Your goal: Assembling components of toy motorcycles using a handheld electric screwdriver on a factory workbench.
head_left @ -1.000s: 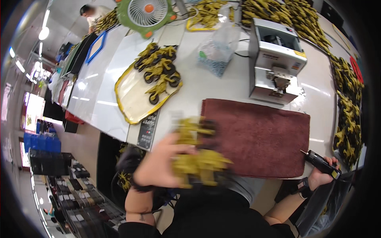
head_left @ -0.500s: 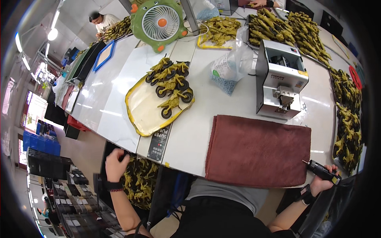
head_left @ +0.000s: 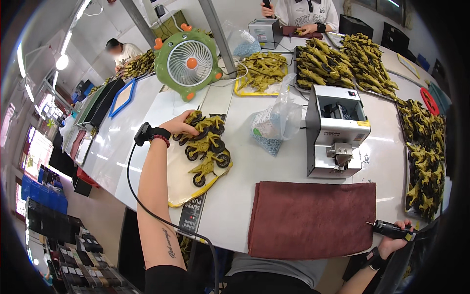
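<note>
A worker's left hand (head_left: 181,125) is touching bikes (head_left: 201,146) piled on a yellow-rimmed tray (head_left: 180,181), its fingers bunching narrowly at the far end; whether they are gripping one cannot be told. The right hand (head_left: 395,242) is holding a driver (head_left: 390,229), its tip hovering over the right edge of a cloth (head_left: 312,220). Work is apparently standing midway: wheeled bikes are gathering on the tray, while yellow heaps (head_left: 425,166) are filling other trays, their stage unclear. On the surface (head_left: 230,196), one cloth, one fan (head_left: 192,63) and two machines, one near (head_left: 328,125) and one far (head_left: 264,33), are standing or lying; at least three bikes are showing, overlap preventing an exact count. Two co-workers are sitting beyond.
</note>
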The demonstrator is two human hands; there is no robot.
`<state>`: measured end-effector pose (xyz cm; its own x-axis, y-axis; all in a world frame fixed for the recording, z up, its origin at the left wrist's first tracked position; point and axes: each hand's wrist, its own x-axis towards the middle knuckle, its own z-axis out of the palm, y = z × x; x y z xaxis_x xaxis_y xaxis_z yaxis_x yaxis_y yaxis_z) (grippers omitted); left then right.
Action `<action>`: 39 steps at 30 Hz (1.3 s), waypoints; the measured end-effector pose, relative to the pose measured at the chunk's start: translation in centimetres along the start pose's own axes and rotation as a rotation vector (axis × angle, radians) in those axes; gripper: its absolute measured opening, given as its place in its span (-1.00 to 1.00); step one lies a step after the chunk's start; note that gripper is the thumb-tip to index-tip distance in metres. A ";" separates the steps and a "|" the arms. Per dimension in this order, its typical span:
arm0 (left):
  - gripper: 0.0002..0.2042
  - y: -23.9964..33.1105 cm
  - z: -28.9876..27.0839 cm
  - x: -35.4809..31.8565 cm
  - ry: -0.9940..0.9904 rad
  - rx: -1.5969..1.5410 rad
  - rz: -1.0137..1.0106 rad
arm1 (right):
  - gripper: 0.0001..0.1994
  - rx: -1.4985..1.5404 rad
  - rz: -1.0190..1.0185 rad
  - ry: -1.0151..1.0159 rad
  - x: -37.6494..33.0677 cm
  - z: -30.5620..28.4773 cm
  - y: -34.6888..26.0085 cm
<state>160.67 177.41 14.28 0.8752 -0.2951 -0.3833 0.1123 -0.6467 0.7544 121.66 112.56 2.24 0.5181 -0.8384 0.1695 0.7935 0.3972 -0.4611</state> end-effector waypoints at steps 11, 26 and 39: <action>-0.16 -1.5 0.0 -1.1 0.018 0.182 0.069 | -0.78 0.028 0.045 -0.004 -0.1 0.5 0.0; -0.17 0.3 0.7 -0.8 0.089 0.509 -0.049 | -0.80 0.018 0.025 -0.014 -0.2 0.7 0.1; -0.30 -1.1 -0.9 -1.5 0.104 0.038 -0.008 | -0.80 0.020 0.076 -0.059 -0.5 1.2 0.1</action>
<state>159.66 179.17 14.55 0.9188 -0.2161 -0.3303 0.1035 -0.6757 0.7298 121.85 113.42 3.15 0.5945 -0.7824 0.1857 0.7571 0.4668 -0.4570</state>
